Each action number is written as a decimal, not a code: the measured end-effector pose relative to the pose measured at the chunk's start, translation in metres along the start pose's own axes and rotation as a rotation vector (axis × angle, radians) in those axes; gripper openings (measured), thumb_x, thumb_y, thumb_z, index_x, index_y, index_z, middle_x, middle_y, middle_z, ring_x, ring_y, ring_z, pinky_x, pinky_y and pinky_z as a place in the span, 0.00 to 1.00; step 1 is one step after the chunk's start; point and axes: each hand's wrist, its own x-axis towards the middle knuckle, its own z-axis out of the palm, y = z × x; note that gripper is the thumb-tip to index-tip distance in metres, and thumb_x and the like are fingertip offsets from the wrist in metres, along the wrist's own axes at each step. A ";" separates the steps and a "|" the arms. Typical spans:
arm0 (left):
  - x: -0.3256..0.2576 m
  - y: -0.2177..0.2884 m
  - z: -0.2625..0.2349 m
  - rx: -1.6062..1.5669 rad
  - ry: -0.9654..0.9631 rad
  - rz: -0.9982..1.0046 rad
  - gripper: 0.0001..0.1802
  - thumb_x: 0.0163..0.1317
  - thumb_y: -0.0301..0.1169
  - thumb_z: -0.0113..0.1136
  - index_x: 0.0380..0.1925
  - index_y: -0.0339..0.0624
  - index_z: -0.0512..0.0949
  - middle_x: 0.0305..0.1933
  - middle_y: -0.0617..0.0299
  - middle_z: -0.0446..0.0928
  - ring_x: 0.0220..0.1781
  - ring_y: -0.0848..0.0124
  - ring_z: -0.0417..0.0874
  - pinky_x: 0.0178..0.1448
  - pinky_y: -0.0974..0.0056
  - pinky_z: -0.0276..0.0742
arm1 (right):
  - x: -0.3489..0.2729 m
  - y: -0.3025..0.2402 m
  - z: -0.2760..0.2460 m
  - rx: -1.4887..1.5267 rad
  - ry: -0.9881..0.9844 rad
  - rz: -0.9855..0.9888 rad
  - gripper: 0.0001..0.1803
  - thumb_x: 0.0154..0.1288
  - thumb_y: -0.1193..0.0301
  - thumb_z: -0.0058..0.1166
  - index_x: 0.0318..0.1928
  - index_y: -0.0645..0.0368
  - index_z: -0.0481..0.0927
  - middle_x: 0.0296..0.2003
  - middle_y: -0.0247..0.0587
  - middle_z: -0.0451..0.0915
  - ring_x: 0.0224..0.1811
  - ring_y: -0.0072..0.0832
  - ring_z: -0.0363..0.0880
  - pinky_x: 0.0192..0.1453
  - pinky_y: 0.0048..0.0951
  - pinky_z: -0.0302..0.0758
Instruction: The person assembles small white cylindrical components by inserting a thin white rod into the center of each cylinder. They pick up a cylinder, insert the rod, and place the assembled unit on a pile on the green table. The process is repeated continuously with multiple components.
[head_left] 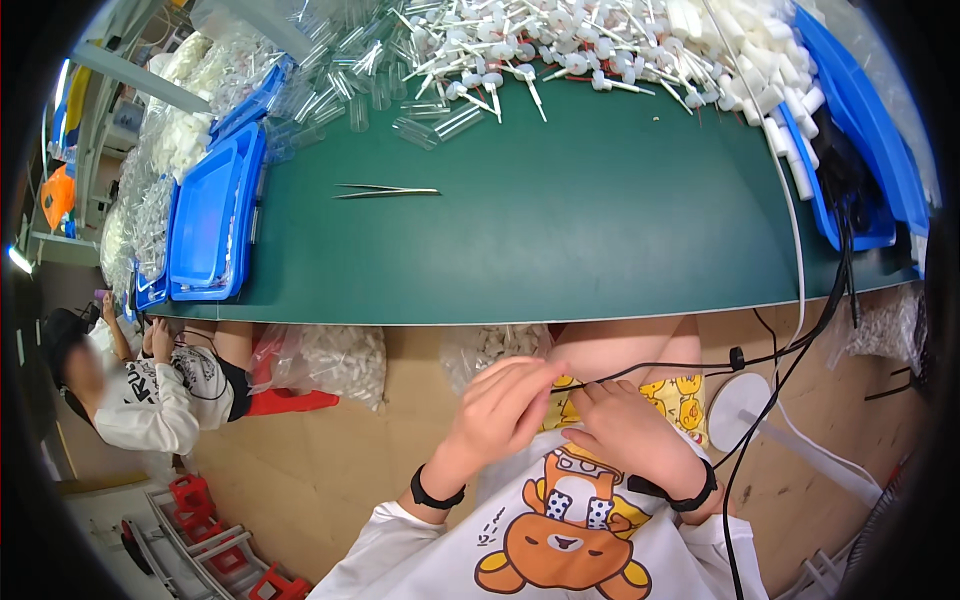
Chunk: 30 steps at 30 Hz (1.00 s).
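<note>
Both my hands are over my lap, below the table's front edge. My left hand (503,408) is raised with its fingers pressed together and bent. A thin black cable (655,367) runs from its thumb side off to the right, and the hand appears closed on it. Just to the right, my right hand (632,425) rests low against the yellow patterned shorts (680,402), its thumb apart from the fingers. The cable passes beside its fingertips. Each wrist wears a black band. Metal tweezers (388,191) lie on the green table mat (560,240), away from both hands.
White-stemmed parts (535,90), clear tubes (440,125) and white cylinders (785,110) are heaped at the back. Blue trays (205,225) stand left; a blue bin (870,215) with black cables stands right. Bags of parts (340,355) sit below. Another person (160,385) sits at left.
</note>
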 end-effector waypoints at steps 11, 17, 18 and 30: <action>0.033 -0.050 0.025 0.901 0.518 0.146 0.21 0.54 0.46 0.51 0.47 0.54 0.77 0.52 0.70 0.76 0.55 0.76 0.70 0.61 0.63 0.52 | 0.040 0.000 -0.120 0.377 0.450 -0.115 0.14 0.59 0.70 0.55 0.44 0.63 0.75 0.42 0.47 0.77 0.45 0.38 0.75 0.49 0.32 0.71; 0.039 -0.063 0.035 0.933 0.659 0.229 0.22 0.57 0.50 0.43 0.43 0.56 0.79 0.48 0.72 0.77 0.52 0.77 0.71 0.61 0.63 0.51 | 0.068 0.033 -0.164 -0.402 0.738 0.247 0.21 0.58 0.68 0.56 0.49 0.66 0.72 0.56 0.59 0.64 0.61 0.51 0.60 0.62 0.42 0.63; 0.038 -0.066 0.035 0.941 0.664 0.239 0.22 0.58 0.50 0.43 0.43 0.56 0.79 0.48 0.72 0.77 0.52 0.77 0.71 0.61 0.63 0.51 | 0.074 0.038 -0.172 -0.400 0.726 0.260 0.22 0.58 0.67 0.56 0.50 0.66 0.71 0.57 0.61 0.63 0.61 0.53 0.59 0.62 0.43 0.63; 0.037 -0.068 0.033 0.955 0.662 0.271 0.22 0.60 0.52 0.41 0.44 0.57 0.78 0.49 0.73 0.76 0.53 0.77 0.70 0.63 0.62 0.49 | 0.083 0.082 -0.214 -0.333 0.649 0.381 0.20 0.55 0.64 0.59 0.41 0.68 0.75 0.41 0.55 0.69 0.43 0.46 0.70 0.49 0.37 0.70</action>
